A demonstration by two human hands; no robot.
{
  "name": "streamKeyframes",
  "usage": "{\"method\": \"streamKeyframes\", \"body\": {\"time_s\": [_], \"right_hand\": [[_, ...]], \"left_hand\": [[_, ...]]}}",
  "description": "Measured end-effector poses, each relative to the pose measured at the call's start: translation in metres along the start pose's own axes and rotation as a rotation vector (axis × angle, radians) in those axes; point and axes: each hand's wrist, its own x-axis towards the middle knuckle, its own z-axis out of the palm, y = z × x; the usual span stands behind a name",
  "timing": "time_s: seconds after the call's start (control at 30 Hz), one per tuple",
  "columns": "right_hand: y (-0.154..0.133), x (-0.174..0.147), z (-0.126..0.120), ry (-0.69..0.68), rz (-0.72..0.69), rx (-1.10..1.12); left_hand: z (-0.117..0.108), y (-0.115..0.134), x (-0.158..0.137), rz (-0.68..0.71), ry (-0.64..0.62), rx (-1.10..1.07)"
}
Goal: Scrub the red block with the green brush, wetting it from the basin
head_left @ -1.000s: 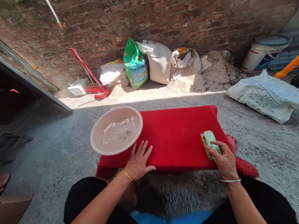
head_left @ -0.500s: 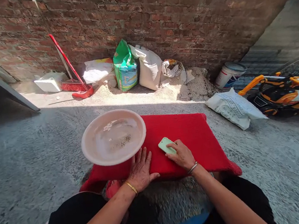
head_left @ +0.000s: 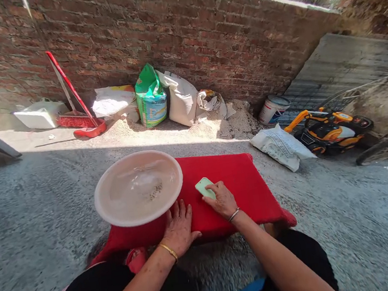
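A red cloth [head_left: 218,166] covers a low bench or table in front of my knees. My right hand [head_left: 222,200] grips a pale green scrub brush [head_left: 203,187] from above, its face down on the cloth; the underside is hidden. Flat on the cloth near its front edge lies my left hand [head_left: 180,227], fingers spread, with the fingertips close to the basin's rim. The wide pale pink basin [head_left: 116,209] stands on the left end of the cloth. It seems to hold clear water, with small greyish specks at the bottom.
Along the brick wall [head_left: 92,34] stand a red broom and dustpan [head_left: 92,126], a green bag [head_left: 153,98], a white sack [head_left: 182,99] and a bucket [head_left: 273,108]. To the right lie another white sack [head_left: 280,145] and an orange-black ride-on toy [head_left: 329,131].
The view has tilted and swung right, so things appear shifted left and greenery shows above the wall. Both hands keep about the same places on the cloth.
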Motion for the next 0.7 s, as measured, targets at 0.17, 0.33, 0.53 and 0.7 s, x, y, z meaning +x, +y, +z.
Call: {"method": "streamKeyframes", "body": {"time_s": [0.17, 0.33, 0.53, 0.7], "right_hand": [[0.014, 0.010, 0.000, -0.042, -0.041, -0.035], [0.146, -0.010, -0.079, 0.113, 0.370, -0.161], [0.122, -0.046, -0.074, 0.212, 0.304, -0.137], [0.030, -0.063, -0.014, 0.005, -0.107, -0.020]], "left_hand": [[0.004, -0.001, 0.000, 0.004, 0.030, 0.021], [0.003, 0.003, 0.001, 0.009, 0.008, 0.038], [-0.011, 0.005, 0.003, 0.015, -0.043, 0.037], [-0.014, 0.005, 0.004, 0.009, -0.069, 0.056]]}}
